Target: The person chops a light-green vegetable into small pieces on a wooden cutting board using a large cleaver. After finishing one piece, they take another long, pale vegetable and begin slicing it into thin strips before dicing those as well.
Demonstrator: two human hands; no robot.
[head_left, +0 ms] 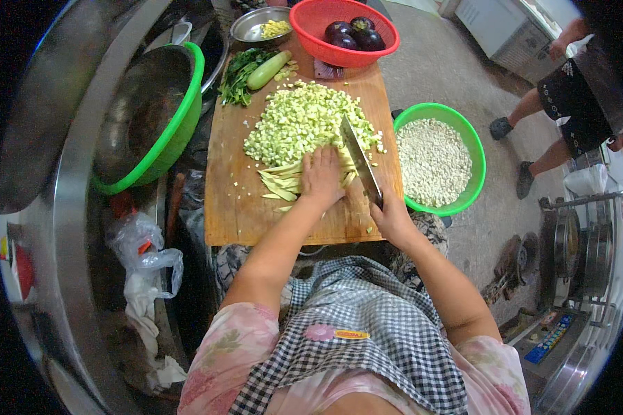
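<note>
My left hand lies with its fingers spread flat on pale green vegetable strips near the front of a wooden cutting board. The handle of a cleaver is in my right hand; its blade points away from me, beside the right end of the strips. A large heap of diced pale green vegetable spreads just beyond my left hand. Farther back on the board are a whole pale green squash, some leafy greens and a few thin slices.
A red plastic basket of dark eggplants and a metal bowl stand at the far end. Right of the board is a green basket of pale diced pieces. A green-rimmed basin leans at left. Another person stands at right.
</note>
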